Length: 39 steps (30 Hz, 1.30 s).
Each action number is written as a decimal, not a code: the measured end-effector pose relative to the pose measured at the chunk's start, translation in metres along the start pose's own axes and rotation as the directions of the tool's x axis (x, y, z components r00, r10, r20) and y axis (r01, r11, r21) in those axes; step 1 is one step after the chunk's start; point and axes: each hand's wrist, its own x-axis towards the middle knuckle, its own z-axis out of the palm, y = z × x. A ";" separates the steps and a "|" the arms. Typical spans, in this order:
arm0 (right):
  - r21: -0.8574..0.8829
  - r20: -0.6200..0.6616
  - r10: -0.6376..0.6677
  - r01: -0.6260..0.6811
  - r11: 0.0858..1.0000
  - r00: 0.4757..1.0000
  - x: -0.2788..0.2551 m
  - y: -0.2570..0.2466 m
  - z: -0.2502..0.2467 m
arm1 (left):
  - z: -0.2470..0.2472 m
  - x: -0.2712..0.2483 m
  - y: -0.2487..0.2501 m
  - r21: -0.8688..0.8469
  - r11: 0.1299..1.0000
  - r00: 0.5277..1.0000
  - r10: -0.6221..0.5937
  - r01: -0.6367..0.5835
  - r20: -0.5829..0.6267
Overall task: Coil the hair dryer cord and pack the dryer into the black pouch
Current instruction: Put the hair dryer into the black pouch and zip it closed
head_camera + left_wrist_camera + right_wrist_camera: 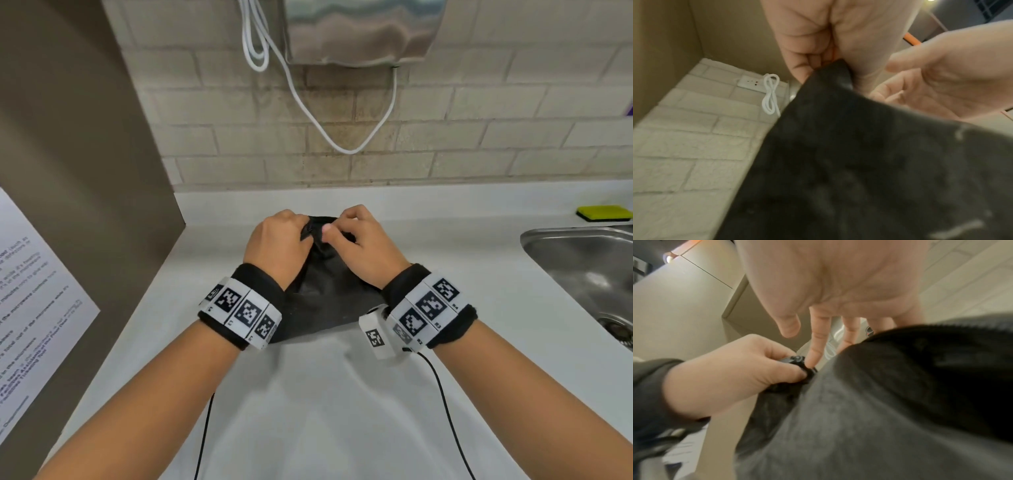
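Observation:
The black pouch (318,301) lies bulging on the white counter (342,394), with its gathered mouth at the far end. My left hand (294,233) grips that gathered mouth and pinches a small black cord lock (796,360). My right hand (342,229) is right beside it. In the right wrist view its index finger (816,344) is straight and touches the lock, the thumb stands free, and the other fingers reach behind the pouch rim (920,332). The left wrist view shows black fabric (859,162) held in my curled left fingers (807,65). No hair dryer or cord shows.
A steel sink (582,260) is set into the counter at the right, with a yellow-green sponge (604,213) behind it. A white cable (308,102) loops down the brick wall under a metal dispenser (363,31). A brown panel (85,171) with a paper notice (34,291) stands at the left.

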 end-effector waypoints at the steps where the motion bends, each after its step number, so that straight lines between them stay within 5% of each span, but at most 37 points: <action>1: -0.027 0.008 0.027 -0.026 0.999 1.000 0.000 -0.002 0.002 | 0.002 -0.001 0.002 0.033 0.999 0.999 0.028 -0.029 0.017; 8: -0.136 0.021 0.099 -0.095 0.986 0.995 0.000 -0.003 0.009 | 0.008 -0.010 0.006 0.063 0.983 0.979 0.166 -0.175 0.122; 17: -0.288 0.177 0.092 -0.037 0.957 0.980 -0.002 -0.001 0.010 | -0.001 -0.009 0.000 -0.044 0.987 0.965 0.158 -0.153 0.209; 31: 0.003 0.063 0.102 -0.102 0.995 0.993 -0.006 0.001 0.013 | -0.001 -0.008 -0.015 -0.103 0.963 0.950 0.263 -0.248 0.171; 35: 0.036 -0.098 0.082 -0.079 0.996 0.992 0.003 0.010 0.004 | -0.009 -0.012 -0.033 -0.344 0.935 0.984 0.131 -0.083 0.119; 39: 0.049 -0.230 0.143 -0.135 0.990 0.963 0.007 0.025 -0.009 | -0.012 -0.013 -0.054 -0.351 0.930 0.989 -0.061 0.106 0.136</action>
